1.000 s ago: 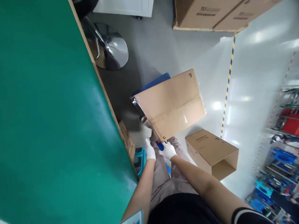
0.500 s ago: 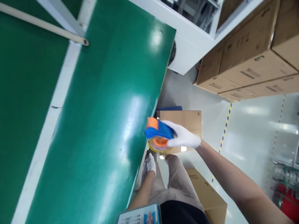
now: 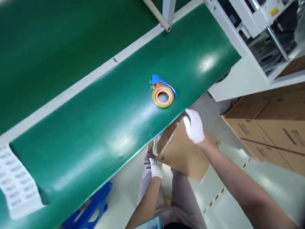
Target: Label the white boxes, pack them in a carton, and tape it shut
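A taped cardboard box (image 3: 183, 152) is tilted in front of my legs, beside the green table's edge. My left hand (image 3: 156, 168), in a white glove, is closed at the box's lower left corner; its fingertips are partly hidden. Above the box's upper part is my right hand (image 3: 194, 126), also gloved, with thumb and fingers apart and nothing in it. A blue and orange tape dispenser (image 3: 155, 81) lies on the green tabletop (image 3: 107, 111), its roll of yellowish tape (image 3: 154, 98) facing up.
A sheet of printed labels (image 3: 20, 181) lies at the table's left end. A blue plastic stool (image 3: 95, 206) stands below the edge. Stacked cartons (image 3: 269, 130) and a white machine frame (image 3: 250, 73) are on the right. A pale pipe (image 3: 157, 14) sticks out over the table.
My right hand has put the tape dispenser down on the table and moved back over the box. The box now sits more tilted, with my left hand at its corner. The view has turned.
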`<action>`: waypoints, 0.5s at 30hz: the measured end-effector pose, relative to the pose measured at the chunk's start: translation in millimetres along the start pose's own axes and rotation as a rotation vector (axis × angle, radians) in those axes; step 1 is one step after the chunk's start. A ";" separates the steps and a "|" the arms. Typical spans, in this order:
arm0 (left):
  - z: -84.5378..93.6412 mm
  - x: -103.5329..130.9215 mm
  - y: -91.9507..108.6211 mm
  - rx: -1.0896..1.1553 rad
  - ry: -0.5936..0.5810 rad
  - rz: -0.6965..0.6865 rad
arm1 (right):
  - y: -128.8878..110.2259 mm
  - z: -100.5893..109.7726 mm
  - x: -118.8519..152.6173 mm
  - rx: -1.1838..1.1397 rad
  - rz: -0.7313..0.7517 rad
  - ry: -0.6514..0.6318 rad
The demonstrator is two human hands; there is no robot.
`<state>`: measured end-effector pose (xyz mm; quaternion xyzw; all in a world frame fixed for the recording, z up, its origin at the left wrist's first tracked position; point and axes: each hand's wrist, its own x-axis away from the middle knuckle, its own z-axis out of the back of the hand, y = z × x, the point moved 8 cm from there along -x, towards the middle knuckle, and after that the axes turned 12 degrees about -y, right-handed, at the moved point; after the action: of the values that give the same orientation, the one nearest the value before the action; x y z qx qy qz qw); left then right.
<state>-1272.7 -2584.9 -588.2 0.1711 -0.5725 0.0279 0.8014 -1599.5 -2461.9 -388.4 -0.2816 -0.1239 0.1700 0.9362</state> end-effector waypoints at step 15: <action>-92.3 -40.6 -30.7 0.705 0.583 0.085 | 64.5 -265.0 175.9 0.267 0.327 -0.724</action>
<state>-1195.3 -2579.3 -659.7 0.3948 -0.2853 0.3009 0.8199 -1368.3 -2471.6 -616.0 -0.0957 -0.3757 0.4189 0.8211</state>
